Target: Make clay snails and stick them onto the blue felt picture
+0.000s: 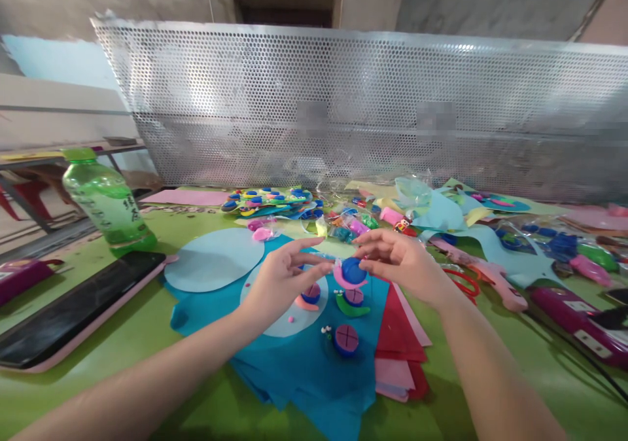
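Note:
Over the blue felt, my right hand pinches a clay snail with a blue round shell and a pink body, its thumb against the shell. My left hand has its thumb and fingertips at the snail's pink head, partly covering it. Below lie a snail with a green body and one with small white eyes and a purple cross-marked shell. A snail with an orange body rests on a pale blue felt circle, partly behind my left hand.
At left are a larger pale blue circle, a phone and a green bottle. Finished-looking snails sit farther back. Right are red felt sheets, a pink glue gun, red-handled scissors and a power strip.

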Available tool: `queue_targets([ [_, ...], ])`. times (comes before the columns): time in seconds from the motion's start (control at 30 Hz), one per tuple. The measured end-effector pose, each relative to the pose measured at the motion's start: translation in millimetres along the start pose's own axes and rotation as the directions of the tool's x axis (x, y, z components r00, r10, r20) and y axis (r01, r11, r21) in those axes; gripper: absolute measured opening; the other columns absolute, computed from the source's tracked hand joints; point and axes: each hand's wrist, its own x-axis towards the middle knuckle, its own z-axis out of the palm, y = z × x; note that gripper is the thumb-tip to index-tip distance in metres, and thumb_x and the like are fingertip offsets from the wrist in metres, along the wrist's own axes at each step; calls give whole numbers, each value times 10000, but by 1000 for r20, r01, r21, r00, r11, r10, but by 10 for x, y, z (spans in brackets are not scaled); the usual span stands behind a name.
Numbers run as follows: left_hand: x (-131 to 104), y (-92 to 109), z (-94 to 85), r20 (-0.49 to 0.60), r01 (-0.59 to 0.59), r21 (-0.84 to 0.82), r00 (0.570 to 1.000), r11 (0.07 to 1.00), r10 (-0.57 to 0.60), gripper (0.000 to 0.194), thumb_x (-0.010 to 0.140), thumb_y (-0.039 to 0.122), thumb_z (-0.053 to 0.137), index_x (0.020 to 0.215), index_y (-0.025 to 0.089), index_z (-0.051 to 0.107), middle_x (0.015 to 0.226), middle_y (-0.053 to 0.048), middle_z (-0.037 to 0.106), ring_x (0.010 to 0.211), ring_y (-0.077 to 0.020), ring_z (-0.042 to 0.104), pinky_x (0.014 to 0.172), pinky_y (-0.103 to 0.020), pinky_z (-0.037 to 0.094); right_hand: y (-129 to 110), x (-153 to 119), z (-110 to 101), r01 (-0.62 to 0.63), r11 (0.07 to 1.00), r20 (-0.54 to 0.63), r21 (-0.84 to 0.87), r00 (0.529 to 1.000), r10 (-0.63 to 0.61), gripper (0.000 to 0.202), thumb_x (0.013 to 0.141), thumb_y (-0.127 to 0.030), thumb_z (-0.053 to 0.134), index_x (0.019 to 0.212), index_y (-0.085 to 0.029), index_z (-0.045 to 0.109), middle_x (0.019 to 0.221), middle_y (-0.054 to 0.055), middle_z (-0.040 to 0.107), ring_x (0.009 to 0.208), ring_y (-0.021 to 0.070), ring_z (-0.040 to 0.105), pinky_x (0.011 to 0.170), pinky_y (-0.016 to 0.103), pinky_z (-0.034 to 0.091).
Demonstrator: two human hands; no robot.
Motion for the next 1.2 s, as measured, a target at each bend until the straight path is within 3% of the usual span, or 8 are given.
queue_targets([
  [0.13, 94, 40, -106, -116, -66, 86, 990, 994, 76, 404, 768, 395, 570, 1107, 178, 536, 862, -66, 712, 842, -210, 647, 643, -290, 513, 42, 13, -159, -82, 997, -187, -2, 979, 80, 349, 685, -370, 662, 963, -185, 558, 919, 70, 672, 787, 191, 626, 629, 293, 491],
  [0.23, 191, 37, -208, -218, -95, 109, 969, 989, 117, 410, 765, 448, 558, 1060, 163, 569, 838, -81, 711, 841, -228, 643, 593, -280, 499, 110, 23, -256, -268, 950, -267, -159, 938, 220, 317, 700, -360, 641, 943, -174, 560, 845, 72, 690, 654, 171, 612, 513, 262, 439],
  [0.5, 350, 46, -437, -394, -108, 19, 913, 994, 106, 346, 722, 457, 593, 932, 183, 612, 785, -56, 688, 834, -211, 629, 561, -234, 468, 243, 45, -287, -463, 825, -214, -324, 885, 413, 248, 656, -294, 679, 855, -158, 622, 701, 63, 692, 577, 178, 616, 443, 240, 381],
  [0.67, 461, -15, -609, -444, -84, 115, 887, 990, 127, 297, 731, 461, 550, 873, 204, 595, 833, -52, 682, 820, -204, 626, 561, -239, 469, 309, 65, -300, -442, 804, -275, -398, 893, 355, 155, 705, -243, 628, 829, -149, 618, 641, 63, 674, 617, 207, 641, 546, 281, 451],
  [0.8, 514, -164, -600, -331, -83, 270, 928, 959, 174, 268, 732, 415, 549, 861, 184, 595, 809, -69, 689, 814, -230, 631, 580, -269, 465, 328, 111, -217, -298, 811, -302, -503, 940, 158, 162, 787, -230, 541, 935, -177, 580, 874, 78, 675, 790, 195, 631, 678, 296, 461],
  [0.93, 429, -228, -436, -82, -187, 452, 965, 872, 250, 202, 681, 297, 615, 875, 241, 636, 729, -10, 694, 858, -254, 619, 762, -331, 442, 289, 197, 32, -47, 782, -113, -622, 993, -30, 228, 767, -286, 596, 980, -202, 597, 965, 63, 649, 878, 191, 594, 759, 294, 441],
  [1.07, 331, -233, -297, 54, -246, 573, 963, 781, 263, 280, 739, 230, 531, 999, 292, 613, 782, 5, 704, 923, -293, 584, 887, -433, 352, 295, 326, 253, 68, 709, 5, -702, 996, -91, 363, 734, -291, 646, 1063, -143, 604, 1032, 144, 630, 1035, 300, 510, 853, 411, 384],
  [1.2, 336, -283, -270, 93, -252, 636, 963, 730, 251, 319, 768, 195, 464, 1051, 282, 582, 813, -20, 705, 966, -308, 568, 931, -510, 270, 306, 388, 320, 120, 673, 62, -730, 992, -110, 350, 718, -207, 658, 1058, -135, 618, 930, 134, 663, 982, 331, 520, 862, 483, 348],
])
